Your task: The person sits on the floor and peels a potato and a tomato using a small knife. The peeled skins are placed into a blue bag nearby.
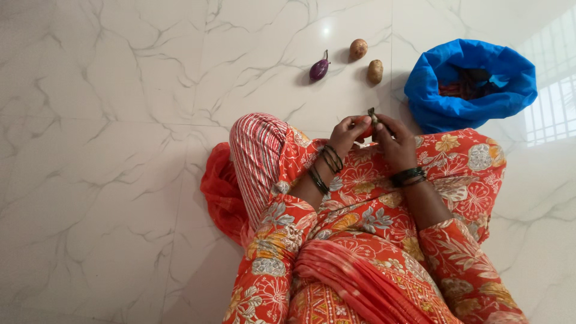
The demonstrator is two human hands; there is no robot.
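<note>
A crumpled blue bag sits open on the marble floor at two o'clock, dark red contents inside. Both hands meet over the lap: the left hand and right hand pinch a small reddish vegetable with a green stem between their fingers. At twelve o'clock lie a purple brinjal and two potatoes.

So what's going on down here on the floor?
A person in an orange floral outfit sits cross-legged on the white marble floor. The left hand and right hand meet over the lap, holding a small reddish vegetable with a dark stem end; it is too hidden to name for sure. Ahead on the floor lie a small purple eggplant and two potatoes. To the right sits an open blue bag with dark reddish contents.
</note>
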